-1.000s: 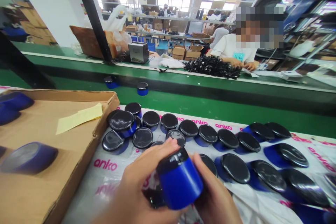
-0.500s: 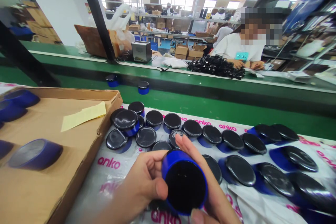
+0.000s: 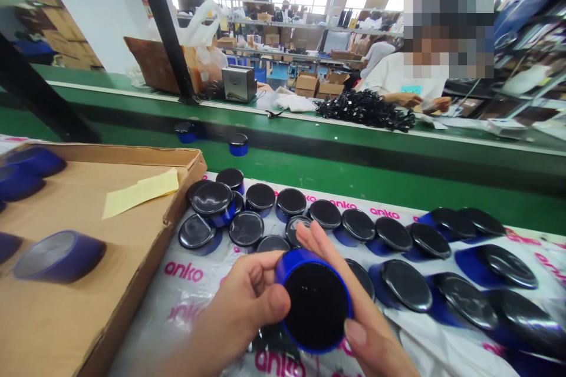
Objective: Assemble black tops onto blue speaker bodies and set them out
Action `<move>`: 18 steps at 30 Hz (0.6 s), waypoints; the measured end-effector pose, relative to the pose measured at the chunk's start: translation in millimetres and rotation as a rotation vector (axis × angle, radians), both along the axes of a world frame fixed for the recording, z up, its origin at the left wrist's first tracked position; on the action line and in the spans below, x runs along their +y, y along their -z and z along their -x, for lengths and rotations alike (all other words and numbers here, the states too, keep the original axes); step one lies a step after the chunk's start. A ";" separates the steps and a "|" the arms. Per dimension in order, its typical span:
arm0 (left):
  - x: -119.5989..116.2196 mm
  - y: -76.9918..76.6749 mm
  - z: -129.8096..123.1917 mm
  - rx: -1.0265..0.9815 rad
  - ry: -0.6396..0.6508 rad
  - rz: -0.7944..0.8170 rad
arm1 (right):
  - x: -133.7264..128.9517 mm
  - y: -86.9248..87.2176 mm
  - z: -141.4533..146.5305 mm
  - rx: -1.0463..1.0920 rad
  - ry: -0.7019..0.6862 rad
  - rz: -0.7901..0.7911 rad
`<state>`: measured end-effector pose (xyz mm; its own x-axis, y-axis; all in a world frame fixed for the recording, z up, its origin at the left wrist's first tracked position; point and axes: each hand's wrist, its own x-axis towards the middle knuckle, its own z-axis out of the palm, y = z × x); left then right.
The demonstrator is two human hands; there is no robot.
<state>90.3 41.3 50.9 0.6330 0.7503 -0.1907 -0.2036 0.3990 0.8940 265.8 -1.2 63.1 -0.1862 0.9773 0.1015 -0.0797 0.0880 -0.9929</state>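
Observation:
Between my two hands is a short, round blue-sided unit (image 3: 316, 305), tilted so its dark round face points toward me; its exact kind does not show. My left hand (image 3: 252, 300) grips its left side, thumb on the near rim and fingers curled behind. Along the right side lies my right hand (image 3: 349, 294), fingers extended up the wall and thumb tip at the lower right rim. Behind and around my hands, several similar units with shiny black tops (image 3: 357, 224) stand on white plastic sheeting (image 3: 186, 300) printed "anko" in pink.
At left an open cardboard box (image 3: 132, 259) holds several blue units (image 3: 62, 256) and a yellow paper strip (image 3: 141, 191). Two units (image 3: 239, 144) sit on the green surface (image 3: 300, 168) beyond. Farther back are a pile of black cables (image 3: 367, 111) and a seated person (image 3: 398, 79).
The unit has shifted slightly to the right and turned a little between my hands. My right thumb has slid up along its rim. Across the bench, the other person's hands have moved.

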 end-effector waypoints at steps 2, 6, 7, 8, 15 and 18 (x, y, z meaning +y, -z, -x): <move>-1.3 -1.2 0.2 -0.033 0.001 0.006 | -3.4 -0.7 -1.4 0.019 -0.023 -0.006; -4.6 -9.7 0.0 -0.048 0.034 -0.046 | -11.2 1.1 -3.6 0.074 -0.035 0.127; -5.4 -11.7 0.2 0.029 0.007 -0.136 | -12.1 3.1 -3.3 0.076 -0.016 0.161; -6.2 -13.0 0.5 0.141 -0.034 -0.272 | -12.3 6.0 -2.7 0.071 0.005 0.175; -9.3 -5.3 1.7 0.348 -0.275 -1.293 | -6.1 22.6 9.2 0.189 0.031 0.096; -9.1 -6.4 3.2 0.323 -0.245 -1.238 | -7.8 20.7 9.3 0.303 -0.033 0.099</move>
